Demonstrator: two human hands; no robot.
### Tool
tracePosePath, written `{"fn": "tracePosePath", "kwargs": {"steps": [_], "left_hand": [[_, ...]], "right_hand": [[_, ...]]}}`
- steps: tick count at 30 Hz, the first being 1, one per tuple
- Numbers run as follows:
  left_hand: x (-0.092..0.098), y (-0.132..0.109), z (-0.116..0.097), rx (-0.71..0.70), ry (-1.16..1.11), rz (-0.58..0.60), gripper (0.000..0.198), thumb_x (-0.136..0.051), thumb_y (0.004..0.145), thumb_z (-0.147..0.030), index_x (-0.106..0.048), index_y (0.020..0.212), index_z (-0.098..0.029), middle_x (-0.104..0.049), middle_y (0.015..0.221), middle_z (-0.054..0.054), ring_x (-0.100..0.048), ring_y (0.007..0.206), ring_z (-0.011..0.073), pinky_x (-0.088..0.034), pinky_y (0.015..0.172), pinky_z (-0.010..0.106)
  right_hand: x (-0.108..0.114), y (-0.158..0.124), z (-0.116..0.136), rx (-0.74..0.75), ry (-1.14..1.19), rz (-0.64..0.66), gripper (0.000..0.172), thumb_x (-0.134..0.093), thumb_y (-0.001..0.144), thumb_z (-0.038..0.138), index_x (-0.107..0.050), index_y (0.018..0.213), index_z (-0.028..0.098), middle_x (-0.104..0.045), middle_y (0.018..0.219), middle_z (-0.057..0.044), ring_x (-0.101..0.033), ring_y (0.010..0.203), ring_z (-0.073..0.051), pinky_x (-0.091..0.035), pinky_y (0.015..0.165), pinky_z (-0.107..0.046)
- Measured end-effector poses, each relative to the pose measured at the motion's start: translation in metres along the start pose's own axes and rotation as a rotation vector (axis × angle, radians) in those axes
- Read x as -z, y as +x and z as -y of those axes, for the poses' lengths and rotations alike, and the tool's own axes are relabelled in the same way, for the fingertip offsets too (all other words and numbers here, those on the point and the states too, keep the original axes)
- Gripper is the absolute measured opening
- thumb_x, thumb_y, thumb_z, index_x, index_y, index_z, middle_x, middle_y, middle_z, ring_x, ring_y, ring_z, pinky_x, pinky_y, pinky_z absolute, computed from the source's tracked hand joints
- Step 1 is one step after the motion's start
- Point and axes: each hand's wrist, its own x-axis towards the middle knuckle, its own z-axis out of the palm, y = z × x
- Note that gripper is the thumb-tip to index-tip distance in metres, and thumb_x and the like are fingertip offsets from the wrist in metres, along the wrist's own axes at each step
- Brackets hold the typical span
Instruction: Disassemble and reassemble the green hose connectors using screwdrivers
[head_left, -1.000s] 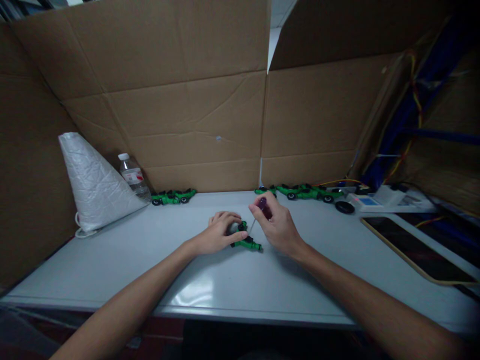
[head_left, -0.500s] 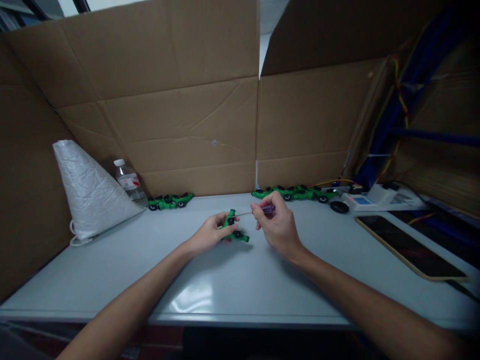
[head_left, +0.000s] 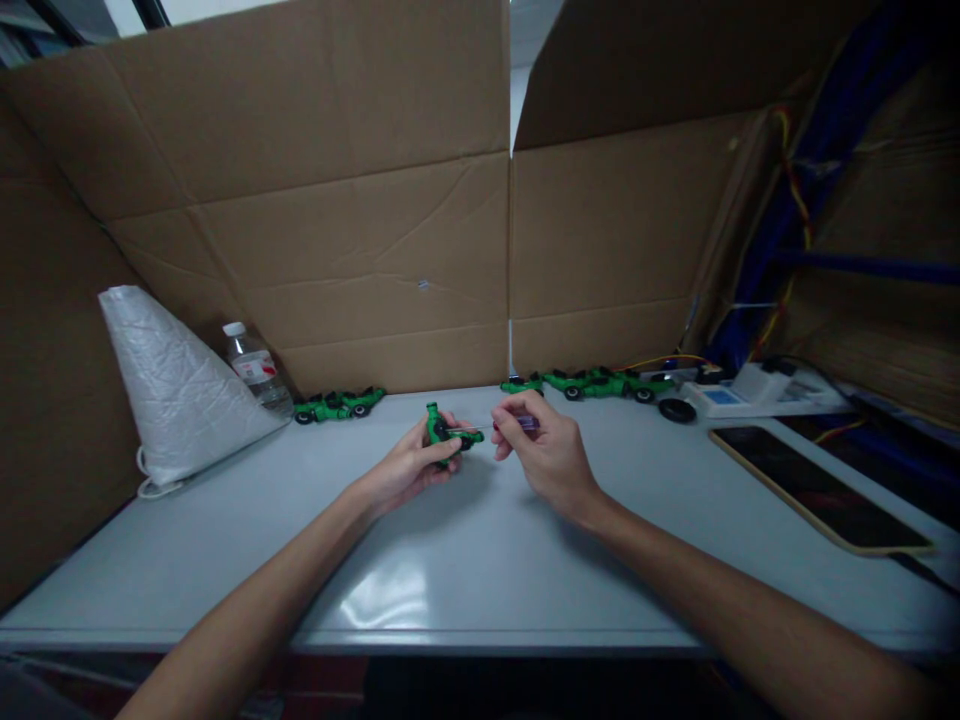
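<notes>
Your left hand (head_left: 412,462) and right hand (head_left: 553,450) are bare, with slender fingers and rounded fingertips. Your left wrist (head_left: 364,496) and right wrist (head_left: 591,505) are likewise bare, each narrower than the adjoining forearm. Your left forearm (head_left: 277,580) and right forearm (head_left: 690,572) are uncovered, smooth in outline, and widen gradually toward the elbow. Fingernail detail is too small for you to read. At bottom centre, a black area (head_left: 525,690) is too dark for you to identify as clothing.

No txt legible, incl. btl label (head_left: 256,368).
</notes>
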Motion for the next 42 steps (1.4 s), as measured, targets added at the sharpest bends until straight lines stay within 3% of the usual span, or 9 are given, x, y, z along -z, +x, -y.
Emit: {"fn": "tracePosePath", "kwargs": {"steps": [6,16,21,26,28,32,35,38,42], "left_hand": [[0.000,-0.003,-0.009,0.029,-0.116,0.036,0.031,-0.076,0.088,-0.036,-0.062,0.112,-0.022,-0.063,0.139,0.013,-0.065,0.080,0.0156,-0.040,0.056,0.022],[0.004,-0.001,-0.009,-0.051,0.037,0.022,0.031,-0.067,0.094,-0.045,-0.065,0.107,-0.017,-0.069,0.122,0.011,-0.050,0.055,0.0060,-0.032,0.049,0.023],[0.004,-0.002,-0.010,-0.070,0.066,0.008,0.029,-0.070,0.093,-0.041,-0.061,0.111,-0.019,-0.069,0.123,0.012,-0.055,0.066,0.0098,-0.039,0.055,0.022],[0.011,0.002,-0.006,-0.148,0.270,-0.117,0.030,-0.073,0.091,-0.040,-0.061,0.108,-0.019,-0.068,0.116,0.011,-0.057,0.074,0.0124,-0.042,0.059,0.023],[0.013,0.003,-0.005,-0.201,0.414,-0.140,0.030,-0.069,0.094,-0.043,-0.061,0.110,-0.019,-0.066,0.112,0.008,-0.058,0.075,0.0130,-0.042,0.060,0.024],[0.013,0.004,-0.006,-0.350,0.658,-0.114,0.032,-0.059,0.101,-0.047,-0.060,0.115,-0.018,-0.063,0.115,0.009,-0.058,0.083,0.0153,-0.046,0.069,0.027],[0.013,0.004,-0.004,-0.441,0.743,-0.127,0.030,-0.055,0.104,-0.047,-0.058,0.115,-0.019,-0.063,0.117,0.010,-0.056,0.086,0.0158,-0.046,0.076,0.028],[0.015,0.005,-0.001,-0.451,0.745,-0.178,0.031,-0.055,0.104,-0.049,-0.056,0.115,-0.019,-0.063,0.113,0.009,-0.052,0.081,0.0149,-0.044,0.073,0.027],[0.019,0.007,0.001,-0.370,0.766,-0.203,0.036,-0.059,0.101,-0.053,-0.057,0.110,-0.018,-0.059,0.094,0.003,-0.048,0.072,0.0137,-0.040,0.066,0.025]], "right_hand": [[0.001,0.002,0.001,0.006,0.008,-0.047,0.034,-0.062,0.099,0.055,-0.063,0.096,0.021,-0.069,0.073,0.001,-0.068,0.056,-0.014,-0.056,0.056,-0.026],[-0.002,-0.004,0.005,0.031,0.059,-0.097,0.030,-0.062,0.101,0.050,-0.060,0.095,0.021,-0.068,0.076,0.000,-0.068,0.058,-0.014,-0.057,0.058,-0.027],[-0.001,-0.004,0.004,-0.007,0.016,-0.045,0.030,-0.062,0.100,0.051,-0.058,0.094,0.022,-0.067,0.075,0.001,-0.065,0.057,-0.014,-0.054,0.057,-0.027],[0.004,0.007,0.002,-0.036,-0.096,0.114,0.031,-0.063,0.098,0.048,-0.068,0.088,0.019,-0.063,0.076,-0.001,-0.058,0.067,-0.014,-0.045,0.060,-0.026],[0.007,0.013,0.001,-0.154,-0.031,0.211,0.035,-0.063,0.095,0.048,-0.071,0.081,0.017,-0.055,0.069,0.000,-0.050,0.063,-0.012,-0.039,0.055,-0.024],[0.018,0.021,-0.002,-0.633,0.348,0.468,0.042,-0.058,0.094,0.055,-0.068,0.084,0.016,-0.019,0.057,0.011,-0.011,0.049,-0.009,-0.012,0.042,-0.024],[0.023,0.022,-0.006,-0.762,0.529,0.624,0.038,-0.058,0.094,0.055,-0.063,0.086,0.018,-0.014,0.057,0.013,-0.003,0.051,-0.010,-0.007,0.043,-0.025],[0.017,0.018,-0.011,-0.628,0.363,0.615,0.040,-0.052,0.098,0.057,-0.061,0.085,0.020,-0.019,0.055,0.012,-0.009,0.050,-0.011,-0.013,0.045,-0.025],[0.008,0.008,-0.016,-0.093,-0.169,0.445,0.036,-0.051,0.101,0.048,-0.060,0.079,0.021,-0.046,0.063,0.003,-0.038,0.057,-0.014,-0.027,0.059,-0.027]]}}
